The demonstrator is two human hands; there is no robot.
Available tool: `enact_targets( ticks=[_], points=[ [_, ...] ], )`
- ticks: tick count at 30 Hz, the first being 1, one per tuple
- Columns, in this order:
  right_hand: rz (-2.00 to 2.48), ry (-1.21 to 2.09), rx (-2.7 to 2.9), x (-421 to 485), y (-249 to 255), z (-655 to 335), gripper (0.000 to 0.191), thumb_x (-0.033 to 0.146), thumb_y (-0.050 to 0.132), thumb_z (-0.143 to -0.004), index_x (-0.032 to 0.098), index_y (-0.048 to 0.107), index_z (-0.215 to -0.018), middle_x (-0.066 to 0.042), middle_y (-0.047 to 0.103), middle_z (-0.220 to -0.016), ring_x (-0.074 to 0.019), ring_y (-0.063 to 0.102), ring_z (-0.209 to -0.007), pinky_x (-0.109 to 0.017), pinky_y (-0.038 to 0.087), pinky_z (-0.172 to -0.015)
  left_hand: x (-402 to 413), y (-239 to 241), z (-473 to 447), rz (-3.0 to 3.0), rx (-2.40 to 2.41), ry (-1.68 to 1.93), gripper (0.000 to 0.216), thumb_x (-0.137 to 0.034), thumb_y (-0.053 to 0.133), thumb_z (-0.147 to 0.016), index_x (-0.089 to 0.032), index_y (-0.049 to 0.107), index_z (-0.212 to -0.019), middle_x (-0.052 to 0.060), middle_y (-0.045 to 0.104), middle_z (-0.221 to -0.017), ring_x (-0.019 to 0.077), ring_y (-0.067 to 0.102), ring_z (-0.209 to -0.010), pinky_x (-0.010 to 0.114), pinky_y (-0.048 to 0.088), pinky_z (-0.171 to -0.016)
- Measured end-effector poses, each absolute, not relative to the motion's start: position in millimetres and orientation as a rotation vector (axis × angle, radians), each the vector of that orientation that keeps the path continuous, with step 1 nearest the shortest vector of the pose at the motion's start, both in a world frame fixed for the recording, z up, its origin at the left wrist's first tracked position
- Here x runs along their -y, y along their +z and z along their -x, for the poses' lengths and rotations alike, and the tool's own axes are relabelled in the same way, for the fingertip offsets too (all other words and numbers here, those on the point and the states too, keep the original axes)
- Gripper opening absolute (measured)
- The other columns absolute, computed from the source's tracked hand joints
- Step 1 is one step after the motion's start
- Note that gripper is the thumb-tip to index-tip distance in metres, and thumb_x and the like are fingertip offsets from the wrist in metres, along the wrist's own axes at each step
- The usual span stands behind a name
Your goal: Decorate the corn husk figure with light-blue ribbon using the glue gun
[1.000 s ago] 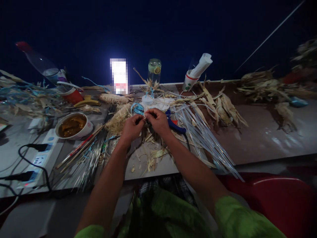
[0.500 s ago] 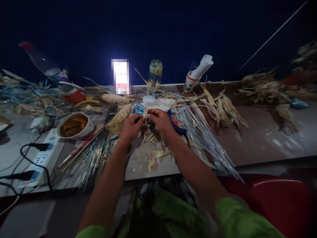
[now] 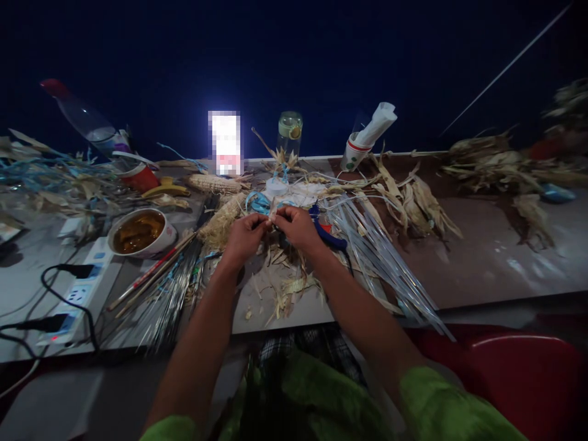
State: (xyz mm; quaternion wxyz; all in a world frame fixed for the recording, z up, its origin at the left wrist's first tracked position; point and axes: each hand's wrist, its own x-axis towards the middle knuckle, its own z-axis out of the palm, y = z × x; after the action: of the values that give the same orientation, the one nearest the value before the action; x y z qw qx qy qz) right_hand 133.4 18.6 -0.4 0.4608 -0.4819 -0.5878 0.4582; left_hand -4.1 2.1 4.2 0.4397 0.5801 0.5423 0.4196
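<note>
My left hand (image 3: 244, 236) and my right hand (image 3: 298, 227) meet over the middle of the table (image 3: 482, 257), fingertips pinched together on a small pale strip of corn husk (image 3: 272, 215). Both hands are closed around it. Just beyond them lie blue ribbon (image 3: 257, 201) and a white round lid (image 3: 276, 185). Blue-handled pliers (image 3: 327, 234) rest right beside my right hand. Husk scraps (image 3: 289, 285) are scattered under my wrists.
A bowl of brown liquid (image 3: 139, 231) and a power strip (image 3: 76, 297) sit at the left, with chopsticks (image 3: 151, 269) and thin wires. Clear strips (image 3: 381, 257) fan out to the right. Corn cobs (image 3: 211, 182), a jar (image 3: 289, 131), a paper cup (image 3: 356, 153) and a bright lamp (image 3: 224, 142) stand behind. A red chair (image 3: 519, 373) is lower right.
The hands stay together on the husk piece, fingers shifting only slightly. The view has drifted a little.
</note>
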Motion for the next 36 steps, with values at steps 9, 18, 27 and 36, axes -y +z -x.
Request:
enact_targets(
  ticks=[9,18,27,36],
  points=[
    [1.144,1.159,1.320,-21,-1,-137,0.022,0.038,0.059,-0.067,0.016,0.058,-0.068,0.004,0.052,-0.058,-0.0088,0.043,-0.054,-0.023,0.037,-0.055,-1,13,7,-1.423,-1.440,1.148,0.028,-0.038,0.052,-0.077,-0.016,0.056,-0.061,-0.001,0.054,-0.057,0.0092,0.046,-0.052,0.022,0.037,-0.051],
    [1.118,1.141,1.309,-24,-6,-137,0.022,0.038,0.058,-0.068,0.016,0.057,-0.066,0.004,0.050,-0.057,-0.0084,0.043,-0.054,-0.022,0.036,-0.054,-3,11,6,-1.442,-1.500,1.164,0.031,-0.041,0.054,-0.074,-0.017,0.051,-0.056,-0.003,0.048,-0.052,0.0086,0.041,-0.049,0.023,0.035,-0.050],
    [1.058,1.161,1.222,-23,1,-138,0.020,0.036,0.060,-0.066,0.016,0.057,-0.068,0.005,0.048,-0.058,-0.0075,0.039,-0.053,-0.021,0.032,-0.052,-4,26,1,-1.504,-1.512,1.077,0.027,-0.037,0.048,-0.079,-0.017,0.057,-0.064,-0.001,0.055,-0.058,0.0111,0.050,-0.050,0.025,0.038,-0.051],
    [1.031,1.162,1.197,-22,4,-138,0.021,0.037,0.060,-0.065,0.017,0.056,-0.067,0.005,0.047,-0.058,-0.0081,0.039,-0.055,-0.022,0.033,-0.054,-10,28,3,-1.723,-1.712,1.039,0.033,-0.040,0.045,-0.081,-0.018,0.051,-0.056,-0.002,0.048,-0.051,0.0115,0.045,-0.050,0.025,0.031,-0.052]
  ],
)
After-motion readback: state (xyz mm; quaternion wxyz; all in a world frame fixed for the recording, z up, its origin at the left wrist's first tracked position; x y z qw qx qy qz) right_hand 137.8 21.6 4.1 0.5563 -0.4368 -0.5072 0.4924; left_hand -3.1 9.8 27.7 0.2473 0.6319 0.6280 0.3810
